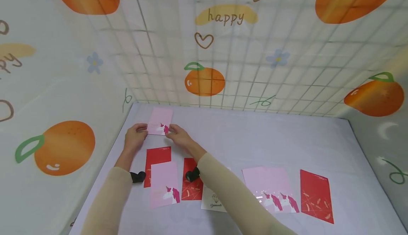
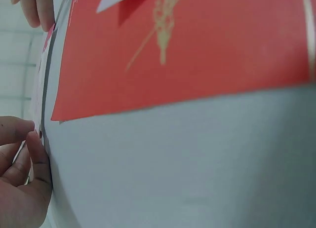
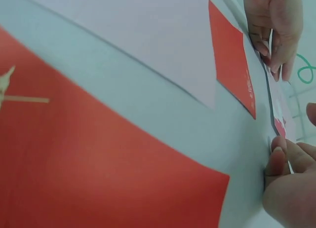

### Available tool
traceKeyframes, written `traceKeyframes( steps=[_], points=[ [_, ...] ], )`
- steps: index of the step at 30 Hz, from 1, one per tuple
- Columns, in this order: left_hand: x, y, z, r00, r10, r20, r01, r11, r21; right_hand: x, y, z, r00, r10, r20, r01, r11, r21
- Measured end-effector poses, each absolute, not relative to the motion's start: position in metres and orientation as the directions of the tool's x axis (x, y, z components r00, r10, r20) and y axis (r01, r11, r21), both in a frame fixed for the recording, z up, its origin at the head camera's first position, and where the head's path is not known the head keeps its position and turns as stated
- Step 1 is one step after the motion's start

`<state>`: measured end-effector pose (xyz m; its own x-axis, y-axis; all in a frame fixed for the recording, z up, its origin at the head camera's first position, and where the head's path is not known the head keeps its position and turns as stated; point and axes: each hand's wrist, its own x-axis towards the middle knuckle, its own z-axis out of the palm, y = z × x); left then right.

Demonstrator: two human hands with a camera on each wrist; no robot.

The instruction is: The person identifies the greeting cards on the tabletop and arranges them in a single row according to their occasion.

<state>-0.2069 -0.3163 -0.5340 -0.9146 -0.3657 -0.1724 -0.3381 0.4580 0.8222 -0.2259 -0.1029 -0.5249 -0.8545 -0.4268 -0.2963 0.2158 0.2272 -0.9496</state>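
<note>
Just beyond the half-covered red card (image 1: 157, 155), the unicorn card (image 1: 159, 117) is pinched near its closer corners by the left hand (image 1: 135, 137) and right hand (image 1: 181, 136), equally near; its long axis is directed away from the red card.

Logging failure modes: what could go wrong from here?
The thin rectangular pink unicorn-print card, held at its side edges by the left hand and right hand, might bow if squeezed.

The beige right sleeve hides part of the white diamond-print card; if lowered, it could drag it.
</note>
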Motion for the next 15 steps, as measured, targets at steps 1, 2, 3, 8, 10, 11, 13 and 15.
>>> traceKeyframes(
  steps=[1,2,3,8,10,11,13,15],
  points=[
    [-0.2064,-0.3161,-0.5344,-0.916,-0.363,-0.172,-0.336,0.459,0.822,-0.2261,-0.1029,-0.5248,-0.855,-0.424,-0.299,0.218,0.229,-0.949],
    [-0.2059,-0.3161,-0.5347,-0.917,-0.361,-0.17,-0.334,0.461,0.822,-0.2261,-0.1029,-0.5246,-0.856,-0.42,-0.3,0.218,0.232,-0.948],
    [-0.2053,-0.3162,-0.5351,-0.918,-0.359,-0.167,-0.331,0.465,0.821,-0.2261,-0.1031,-0.5244,-0.856,-0.419,-0.302,0.219,0.235,-0.947],
    [-0.2031,-0.317,-0.5351,-0.921,-0.353,-0.167,-0.326,0.459,0.827,-0.2259,-0.1038,-0.5243,-0.853,-0.42,-0.31,0.22,0.25,-0.943],
    [-0.2034,-0.3176,-0.5352,-0.923,-0.346,-0.166,-0.321,0.458,0.829,-0.2267,-0.1041,-0.5249,-0.851,-0.427,-0.305,0.213,0.25,-0.945],
    [-0.2036,-0.318,-0.5352,-0.925,-0.343,-0.166,-0.319,0.459,0.83,-0.2273,-0.1041,-0.525,-0.85,-0.431,-0.302,0.208,0.251,-0.945],
    [-0.2042,-0.3186,-0.535,-0.927,-0.337,-0.165,-0.315,0.461,0.83,-0.2282,-0.104,-0.5254,-0.849,-0.436,-0.297,0.201,0.253,-0.946],
    [-0.2049,-0.3194,-0.5343,-0.928,-0.335,-0.165,-0.314,0.46,0.83,-0.2287,-0.104,-0.5255,-0.848,-0.438,-0.299,0.201,0.255,-0.946]
  ],
)
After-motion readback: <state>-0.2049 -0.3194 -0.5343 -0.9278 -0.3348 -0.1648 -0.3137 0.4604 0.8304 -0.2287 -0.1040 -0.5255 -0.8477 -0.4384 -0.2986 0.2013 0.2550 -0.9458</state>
